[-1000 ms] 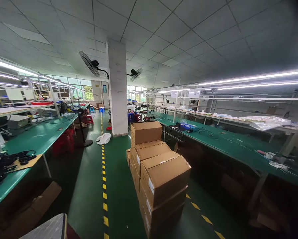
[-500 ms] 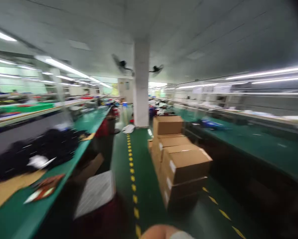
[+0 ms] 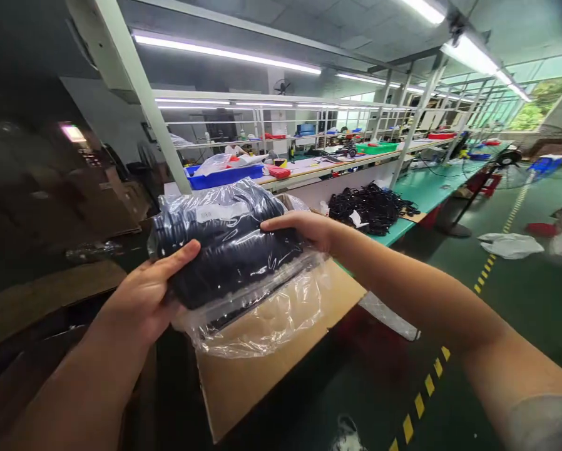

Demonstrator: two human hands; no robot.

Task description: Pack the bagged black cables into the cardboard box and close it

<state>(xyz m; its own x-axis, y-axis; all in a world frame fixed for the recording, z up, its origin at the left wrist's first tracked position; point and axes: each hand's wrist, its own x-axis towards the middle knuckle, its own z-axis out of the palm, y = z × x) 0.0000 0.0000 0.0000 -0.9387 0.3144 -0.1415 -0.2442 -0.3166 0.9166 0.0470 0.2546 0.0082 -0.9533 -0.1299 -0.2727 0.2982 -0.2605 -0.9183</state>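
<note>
Factory assembly hall, long green workbenches [image 3: 426, 188], strip lights [image 3: 224, 53], parts bins [image 3: 222, 176]

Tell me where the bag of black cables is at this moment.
In the head view, the bag of cables is left of centre, held between the left hand and right hand, above a cardboard flap and before the green bench.

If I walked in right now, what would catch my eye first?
Front and centre, both hands, the left hand and the right hand, hold up a clear plastic bag packed with black cables over an open cardboard box. Behind it to the right, a loose heap of black cables lies on the green bench. Bright tube lights run overhead.
</note>
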